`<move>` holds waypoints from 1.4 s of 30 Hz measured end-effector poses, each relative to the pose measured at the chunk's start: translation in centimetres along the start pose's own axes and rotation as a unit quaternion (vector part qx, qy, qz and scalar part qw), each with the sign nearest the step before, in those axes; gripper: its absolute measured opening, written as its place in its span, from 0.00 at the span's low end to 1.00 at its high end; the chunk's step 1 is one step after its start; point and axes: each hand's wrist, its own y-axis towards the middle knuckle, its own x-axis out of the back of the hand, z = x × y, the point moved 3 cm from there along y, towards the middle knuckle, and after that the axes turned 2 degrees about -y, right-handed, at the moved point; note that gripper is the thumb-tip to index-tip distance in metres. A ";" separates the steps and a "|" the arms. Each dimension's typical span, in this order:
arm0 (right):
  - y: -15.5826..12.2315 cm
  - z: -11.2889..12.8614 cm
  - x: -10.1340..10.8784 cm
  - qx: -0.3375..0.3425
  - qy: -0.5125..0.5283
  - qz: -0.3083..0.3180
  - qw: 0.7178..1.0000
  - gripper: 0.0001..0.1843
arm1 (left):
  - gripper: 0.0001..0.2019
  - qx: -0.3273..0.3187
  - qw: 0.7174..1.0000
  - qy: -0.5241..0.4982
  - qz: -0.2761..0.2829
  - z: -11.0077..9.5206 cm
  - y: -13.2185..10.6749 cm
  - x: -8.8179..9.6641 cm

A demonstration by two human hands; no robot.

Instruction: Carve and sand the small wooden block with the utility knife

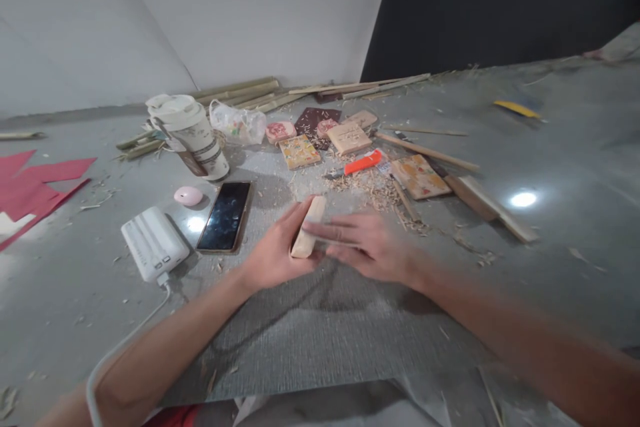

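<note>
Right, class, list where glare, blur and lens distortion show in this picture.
Head view: glare spots on the grey surface, one beside the phone; right hand smeared by motion over the wooden strip in the left hand; wide lens bows the wall edges.

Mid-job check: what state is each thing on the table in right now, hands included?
Left hand: closed around the pale flat bamboo strip.
Right hand: open, fingers flat on the strip.
Strip: held tilted, far end up.
Black smartphone: face up, screen dark.
White power bank: lying flat, cable plugged in.
White lidded paper cup: upright, lid on.
Orange utility knife: lying among shavings, blade unclear.
</note>
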 end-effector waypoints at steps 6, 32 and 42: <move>0.2 -0.8 0.3 -0.011 0.000 -0.015 1.000 0.24 | 0.41 0.001 1.000 -0.007 -0.011 0.0 0.1 0.0; 0.0 -1.3 0.4 -0.061 -0.013 -0.016 0.998 0.24 | 0.41 0.020 1.000 -0.008 -0.009 0.2 0.0 0.1; 0.1 -0.8 0.2 -0.024 0.014 -0.008 1.000 0.23 | 0.43 0.008 1.000 0.008 -0.011 0.5 -0.1 0.0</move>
